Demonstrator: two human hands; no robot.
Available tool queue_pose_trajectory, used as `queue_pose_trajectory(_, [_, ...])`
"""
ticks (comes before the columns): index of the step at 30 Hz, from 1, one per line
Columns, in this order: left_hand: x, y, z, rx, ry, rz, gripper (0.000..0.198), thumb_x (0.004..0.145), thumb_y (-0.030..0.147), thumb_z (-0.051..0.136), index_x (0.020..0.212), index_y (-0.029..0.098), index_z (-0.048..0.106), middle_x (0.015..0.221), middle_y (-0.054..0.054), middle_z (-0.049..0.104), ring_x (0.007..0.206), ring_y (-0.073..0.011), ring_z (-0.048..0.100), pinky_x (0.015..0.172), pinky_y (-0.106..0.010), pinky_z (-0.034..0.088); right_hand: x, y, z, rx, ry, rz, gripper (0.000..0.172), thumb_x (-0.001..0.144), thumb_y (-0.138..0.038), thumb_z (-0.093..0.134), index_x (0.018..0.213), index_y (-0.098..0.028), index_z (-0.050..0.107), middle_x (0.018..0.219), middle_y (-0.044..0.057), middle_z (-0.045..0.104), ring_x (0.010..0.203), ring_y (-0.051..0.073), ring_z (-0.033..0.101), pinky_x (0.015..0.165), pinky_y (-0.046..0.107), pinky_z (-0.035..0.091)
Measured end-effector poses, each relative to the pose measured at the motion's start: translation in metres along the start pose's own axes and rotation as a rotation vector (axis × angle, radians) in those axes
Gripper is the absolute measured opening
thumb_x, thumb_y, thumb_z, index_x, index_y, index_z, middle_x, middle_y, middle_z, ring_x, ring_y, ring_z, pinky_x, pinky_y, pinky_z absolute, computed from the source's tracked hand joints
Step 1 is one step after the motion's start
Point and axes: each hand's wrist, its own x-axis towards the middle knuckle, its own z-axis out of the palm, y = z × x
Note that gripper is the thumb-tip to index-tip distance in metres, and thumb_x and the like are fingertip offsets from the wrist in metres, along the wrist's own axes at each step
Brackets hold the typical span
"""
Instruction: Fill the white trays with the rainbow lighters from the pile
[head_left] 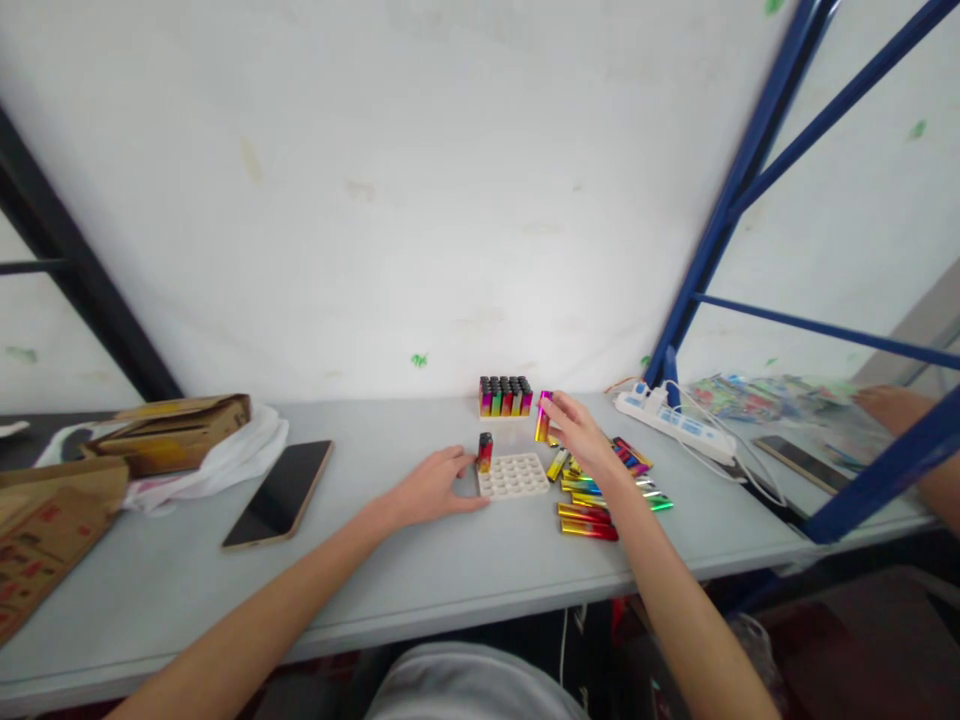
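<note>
My right hand [574, 425] pinches a shiny pink-and-yellow lighter [543, 418] upright above the table, to the right of a white tray with round holes [517, 476]. My left hand [435, 488] rests at that tray's left side, fingers and thumb apart, the thumb by its near left corner. One red lighter with a black top [485, 454] stands in the tray's far left corner, close to my left fingertips. Under and beside my right forearm lies a loose pile of shiny coloured lighters [589, 522]. Part of the pile is hidden by the arm.
Against the wall stands a full block of black-topped lighters [505, 397]. A phone [279, 495], a cardboard box [172, 435] and a white plastic bag [255, 450] lie left. At right are a power strip [675, 425], a blue metal frame [705, 250] and another person's arm [919, 450].
</note>
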Motion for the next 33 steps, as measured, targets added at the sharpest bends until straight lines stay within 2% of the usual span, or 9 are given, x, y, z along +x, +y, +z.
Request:
queue_pose_trajectory(3, [0.0,0.001,-0.002,-0.008,-0.001,0.01,0.045,0.087,0.063,0.071,0.096,0.019,0.066,0.096,-0.007,0.064,0.088,-0.0267,0.064,0.08,-0.035,0.048,-0.005,-0.006,0.012,0.122,-0.097,0.065,0.048,0.087,-0.068,0.077,0.094,-0.026,0.058,0.09,0.0,0.069,0.077,0.017,0.066,0.074,0.032,0.058])
queue_pose_trajectory(5, [0.0,0.002,-0.002,-0.001,-0.004,0.018,0.044,0.087,0.062,0.07,0.095,0.019,0.065,0.096,-0.007,0.064,0.088,-0.0267,0.064,0.08,-0.035,0.048,-0.007,-0.009,0.019,0.145,-0.151,0.073,0.049,0.086,-0.068,0.077,0.099,-0.026,0.057,0.089,-0.001,0.068,0.066,0.013,0.061,0.067,0.031,0.056])
queue_pose_trajectory(9, [0.0,0.0,0.0,0.029,0.003,0.026,0.044,0.088,0.061,0.07,0.098,0.018,0.065,0.096,-0.007,0.065,0.09,-0.0276,0.064,0.083,-0.036,0.049,-0.005,-0.011,0.03,0.137,-0.112,0.119,0.059,0.077,-0.074,0.082,0.1,-0.025,0.059,0.066,-0.01,0.045,0.047,0.006,0.031,0.045,0.021,0.029])
queue_pose_trajectory(12, [0.0,0.0,0.0,0.039,-0.003,0.038,0.045,0.09,0.061,0.069,0.1,0.018,0.066,0.096,-0.007,0.065,0.091,-0.028,0.065,0.085,-0.037,0.049,-0.002,-0.006,0.033,0.12,-0.054,0.197,0.063,0.078,-0.083,0.072,0.076,-0.023,0.052,0.06,-0.01,0.031,0.047,0.006,0.021,0.045,0.021,0.017])
queue_pose_trajectory(16, [0.0,0.001,-0.001,0.037,-0.014,0.037,0.046,0.091,0.062,0.069,0.1,0.018,0.065,0.097,-0.008,0.064,0.09,-0.0278,0.064,0.082,-0.036,0.048,-0.003,-0.001,0.038,0.044,0.105,0.289,0.067,0.087,-0.082,0.055,0.059,-0.024,0.037,0.054,-0.008,0.023,0.045,0.007,0.016,0.044,0.024,0.012])
queue_pose_trajectory(21, [-0.001,0.001,-0.003,0.039,-0.029,0.039,0.045,0.092,0.061,0.069,0.101,0.017,0.065,0.098,-0.008,0.064,0.09,-0.0276,0.063,0.082,-0.035,0.047,-0.007,-0.003,0.046,-0.036,0.187,0.291,0.053,0.096,-0.056,0.046,0.056,-0.025,0.033,0.052,-0.006,0.025,0.046,0.009,0.016,0.044,0.026,0.012])
queue_pose_trajectory(24, [-0.001,0.0,-0.002,0.038,-0.028,0.036,0.047,0.091,0.062,0.069,0.103,0.017,0.065,0.098,-0.008,0.064,0.091,-0.0281,0.064,0.083,-0.036,0.048,-0.008,-0.004,0.048,-0.078,0.191,0.231,0.048,0.095,-0.051,0.046,0.056,-0.025,0.036,0.052,-0.005,0.029,0.047,0.01,0.02,0.044,0.026,0.015])
queue_pose_trajectory(30, [-0.002,-0.002,-0.001,0.028,-0.02,0.045,0.048,0.091,0.064,0.069,0.104,0.018,0.065,0.097,-0.008,0.065,0.092,-0.0288,0.065,0.085,-0.037,0.048,-0.007,-0.002,0.049,-0.065,0.085,0.259,0.056,0.09,-0.068,0.052,0.056,-0.025,0.038,0.051,-0.007,0.025,0.047,0.009,0.019,0.046,0.027,0.014])
queue_pose_trajectory(33, [-0.002,-0.001,-0.002,0.023,-0.023,0.036,0.047,0.091,0.064,0.069,0.103,0.018,0.065,0.097,-0.008,0.065,0.091,-0.0282,0.064,0.083,-0.037,0.048,-0.007,0.0,0.049,-0.093,0.081,0.235,0.055,0.091,-0.067,0.05,0.056,-0.025,0.037,0.051,-0.006,0.026,0.047,0.01,0.019,0.046,0.027,0.014])
